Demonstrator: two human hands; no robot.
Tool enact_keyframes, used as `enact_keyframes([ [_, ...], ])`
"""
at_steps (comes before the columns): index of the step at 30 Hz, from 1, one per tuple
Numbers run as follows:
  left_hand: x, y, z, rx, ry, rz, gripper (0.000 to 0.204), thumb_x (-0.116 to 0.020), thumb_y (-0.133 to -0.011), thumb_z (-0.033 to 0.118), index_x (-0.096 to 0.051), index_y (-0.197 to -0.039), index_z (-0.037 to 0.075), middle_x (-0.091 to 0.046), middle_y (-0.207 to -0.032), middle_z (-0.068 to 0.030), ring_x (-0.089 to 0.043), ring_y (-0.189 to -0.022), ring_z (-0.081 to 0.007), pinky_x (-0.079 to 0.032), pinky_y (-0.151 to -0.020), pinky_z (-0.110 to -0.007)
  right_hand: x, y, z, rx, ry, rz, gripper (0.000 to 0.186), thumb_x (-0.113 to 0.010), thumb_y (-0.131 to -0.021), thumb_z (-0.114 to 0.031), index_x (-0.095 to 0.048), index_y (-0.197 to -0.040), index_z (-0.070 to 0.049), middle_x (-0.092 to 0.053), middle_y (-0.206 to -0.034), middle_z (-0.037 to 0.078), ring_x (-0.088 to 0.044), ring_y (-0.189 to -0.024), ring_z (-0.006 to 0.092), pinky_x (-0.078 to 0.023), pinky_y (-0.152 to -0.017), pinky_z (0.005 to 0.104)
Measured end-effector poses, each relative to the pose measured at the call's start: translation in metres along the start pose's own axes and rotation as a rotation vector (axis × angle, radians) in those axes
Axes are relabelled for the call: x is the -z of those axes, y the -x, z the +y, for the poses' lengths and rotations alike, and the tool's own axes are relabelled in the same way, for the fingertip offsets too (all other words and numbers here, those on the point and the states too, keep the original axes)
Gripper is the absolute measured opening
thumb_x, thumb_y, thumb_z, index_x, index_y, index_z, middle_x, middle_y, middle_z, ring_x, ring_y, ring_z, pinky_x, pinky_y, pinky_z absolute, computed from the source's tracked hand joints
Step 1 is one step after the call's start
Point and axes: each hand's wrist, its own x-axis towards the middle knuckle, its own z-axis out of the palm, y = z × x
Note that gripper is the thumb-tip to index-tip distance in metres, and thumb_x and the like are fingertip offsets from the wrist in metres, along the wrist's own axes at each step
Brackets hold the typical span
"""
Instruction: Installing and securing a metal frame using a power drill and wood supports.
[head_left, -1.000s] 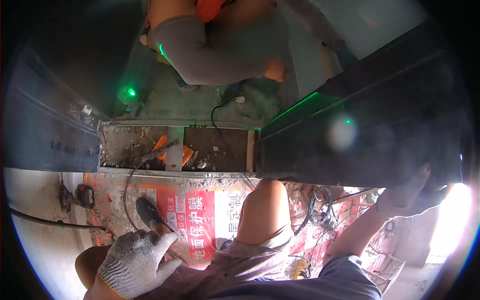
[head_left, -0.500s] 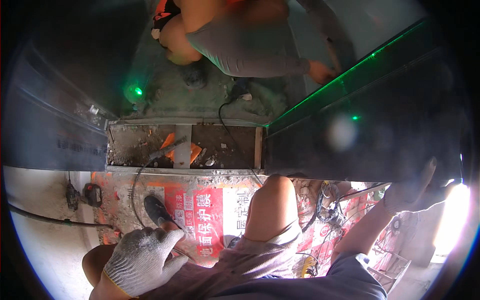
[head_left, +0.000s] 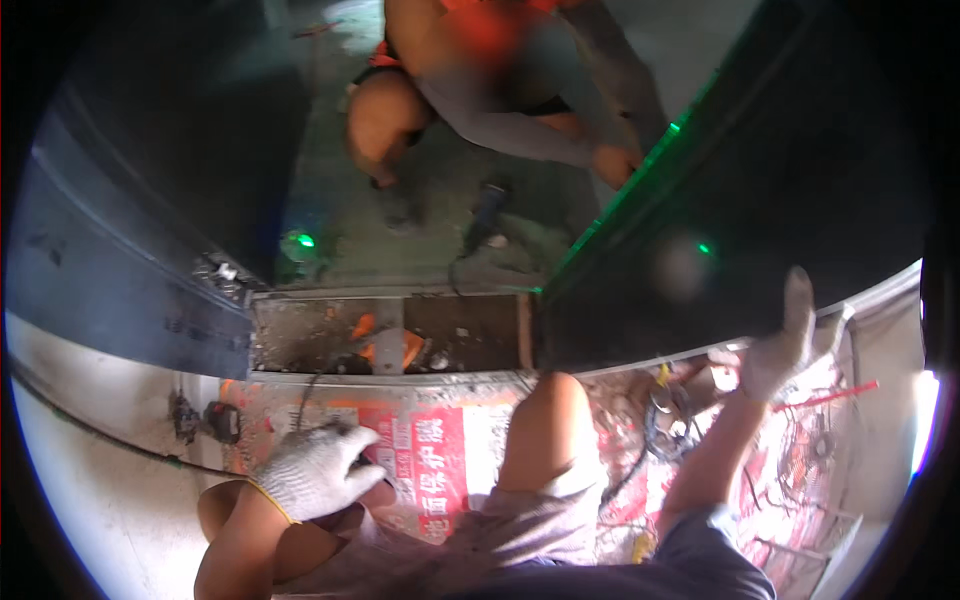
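My left hand, in a pale knit glove, hovers by my left knee. Its fingers are bent, with a gap between them and the thumb, and I see nothing in the grip. Over at the right, my gloved right hand reaches up with spread fingers to the lower edge of a long dark panel; whether it touches cannot be told. A green laser line runs along the panel's far edge. There, a squatting co-worker's hand, below a grey sleeve, is at the edge.
A green light glows on the floor beyond a debris-filled threshold trench. Dark panelling stands left. Power tools lie by the left wall. Tangled cables lie on red-and-white floor film, right of my knee.
My view has shifted, and the co-worker appears more upright. My right hand has moved left along the panel with its fingers spreading. My left hand has turned and its fingers have loosened.
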Motion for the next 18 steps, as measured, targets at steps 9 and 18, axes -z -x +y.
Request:
enact_keyframes([
  [9, 0.008, -0.001, 0.048, 0.039, 0.016, -0.087, 0.043, -0.072, -0.094, 0.032, -0.065, -0.128, 0.006, -0.075, -0.099, -0.0192, -0.072, -0.093, -0.0399, -0.057, -0.080, -0.049, 0.015, -0.009, -0.030, -0.032, 0.080, -0.147, 0.018, -0.082, -0.085, -0.004, -0.074, -0.096, 0.008, -0.075, -0.091, 0.009, -0.070, -0.081, 0.0138, -0.056, -0.077, 0.0246],
  [18, -0.007, -0.006, 0.043, 0.032, -0.041, -0.080, 0.045, -0.072, -0.094, 0.027, -0.063, -0.133, 0.005, -0.073, -0.104, -0.0224, -0.071, -0.097, -0.0425, -0.055, -0.084, -0.050, 0.006, -0.007, -0.041, -0.047, -0.180, -0.121, 0.029, -0.072, -0.087, -0.009, -0.068, -0.111, 0.007, -0.071, -0.091, 0.007, -0.065, -0.077, 0.0155, -0.053, -0.072, 0.0285],
])
